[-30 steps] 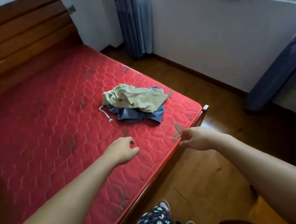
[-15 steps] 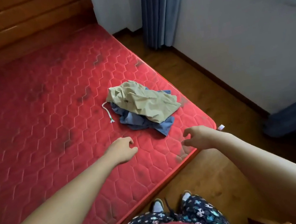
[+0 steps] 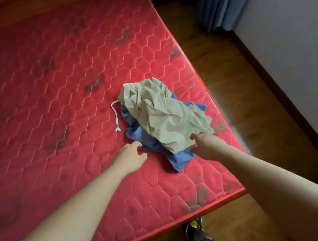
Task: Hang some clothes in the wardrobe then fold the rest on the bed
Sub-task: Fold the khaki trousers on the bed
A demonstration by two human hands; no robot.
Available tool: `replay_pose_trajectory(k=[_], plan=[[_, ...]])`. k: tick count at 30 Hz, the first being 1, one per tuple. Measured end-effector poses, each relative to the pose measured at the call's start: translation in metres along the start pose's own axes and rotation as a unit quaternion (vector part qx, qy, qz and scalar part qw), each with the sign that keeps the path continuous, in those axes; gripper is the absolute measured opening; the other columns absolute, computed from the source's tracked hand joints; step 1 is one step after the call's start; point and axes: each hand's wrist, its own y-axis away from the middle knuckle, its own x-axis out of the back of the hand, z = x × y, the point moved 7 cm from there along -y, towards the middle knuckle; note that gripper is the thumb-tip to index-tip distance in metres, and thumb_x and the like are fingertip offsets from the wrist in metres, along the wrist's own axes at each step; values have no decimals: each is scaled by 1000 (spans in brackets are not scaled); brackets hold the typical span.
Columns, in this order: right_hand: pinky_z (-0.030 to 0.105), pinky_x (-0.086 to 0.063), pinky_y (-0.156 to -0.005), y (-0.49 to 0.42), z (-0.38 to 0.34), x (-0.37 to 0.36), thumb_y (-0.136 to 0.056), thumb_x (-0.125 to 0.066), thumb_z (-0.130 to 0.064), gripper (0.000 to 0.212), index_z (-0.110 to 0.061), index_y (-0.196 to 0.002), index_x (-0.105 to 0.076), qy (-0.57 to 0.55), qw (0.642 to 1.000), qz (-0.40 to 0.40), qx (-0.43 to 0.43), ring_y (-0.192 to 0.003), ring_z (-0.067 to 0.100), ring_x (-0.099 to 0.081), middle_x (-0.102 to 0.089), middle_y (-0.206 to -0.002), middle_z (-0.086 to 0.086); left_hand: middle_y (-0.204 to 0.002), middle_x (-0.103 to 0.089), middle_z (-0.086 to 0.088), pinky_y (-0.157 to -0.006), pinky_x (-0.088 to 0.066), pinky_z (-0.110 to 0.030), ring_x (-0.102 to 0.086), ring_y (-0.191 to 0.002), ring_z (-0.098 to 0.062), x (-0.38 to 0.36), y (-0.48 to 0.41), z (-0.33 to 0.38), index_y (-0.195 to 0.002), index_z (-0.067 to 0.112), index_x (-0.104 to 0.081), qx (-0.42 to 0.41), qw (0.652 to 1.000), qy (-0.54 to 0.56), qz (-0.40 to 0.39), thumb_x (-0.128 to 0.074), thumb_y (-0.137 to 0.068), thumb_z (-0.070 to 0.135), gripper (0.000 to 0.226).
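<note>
Both grips have advanced from the bed (image 3: 49,94) edge to the pile near its right side. Left grip (image 3: 130,158), loosely curled, empty, is beside the blue garment (image 3: 181,157). Right grip (image 3: 205,144) meets the beige garment (image 3: 164,117); a pinch cannot be confirmed. Pickup looks imminent.

- Beige garment (image 3: 164,117): thin cloth, crumpled and unfolded, topmost in the heap. Its near hem lies at the fingertips of the right hand (image 3: 208,146); the rest stretches away beyond that hand.
- Blue garment (image 3: 181,157): crumpled, mostly under the beige one. Its near corner lies flat between the two hands, and one edge is just beside the left hand (image 3: 130,158).
- White cord (image 3: 115,116): frayed end with a green band, trailing from the heap, beyond the left hand and apart from it.
- Red mattress (image 3: 49,94): hexagon-quilted, dark-smudged, under both hands and the heap.
</note>
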Motion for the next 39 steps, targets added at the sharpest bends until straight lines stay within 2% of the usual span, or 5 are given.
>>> replay_pose_trajectory(k=[14, 20, 29, 33, 39], plan=[[53, -44, -99, -291, 37, -51, -93, -61, -52, 67, -19, -145, -35, -20, 996, 80, 22, -126, 45, -44, -43, -134, 22, -154, -38, -15, -108, -42, -46, -46, -133, -36, -83, -282, -5, -160, 33, -4, 83, 983, 154, 56, -59, -95, 37, 85], [38, -37, -67, -311, 28, -73, -92, -49, -12, 10, -12, -100, -42, 18, 988, 149, 18, -85, 36, -57, -51, -87, 14, -129, -53, -9, -92, -54, -43, -57, -110, -31, -130, -311, -20, -144, 29, -33, 108, 951, 277, 87, -67, -86, 15, 68], [20, -34, -62, -211, 24, -213, -100, -44, -17, 24, -13, -117, -59, 6, 987, -151, 50, -87, 25, -53, -58, -92, 7, -126, -62, -9, -99, -48, -33, -58, -118, -25, -191, -225, -36, -123, 12, -49, -25, 975, 216, -38, -66, -81, 8, 46], [23, -41, -61, -166, 21, -254, -98, -51, -15, 29, -27, -73, -42, 52, 963, -262, 43, -66, 14, -43, -40, -74, -6, -135, -61, -5, -103, -46, -31, -56, -126, -22, -249, -169, -62, -128, 15, -51, -27, 976, 182, -114, -75, -83, 25, 52], [31, -41, -68, -159, -7, -205, -84, -51, -39, 14, -27, -85, -56, -75, 996, -7, 56, -85, 28, -61, -58, -83, -1, -113, -53, 3, -95, -47, -34, -58, -109, -21, -248, -139, -110, -112, 21, -62, 12, 985, 173, 9, -68, -83, 27, 31]])
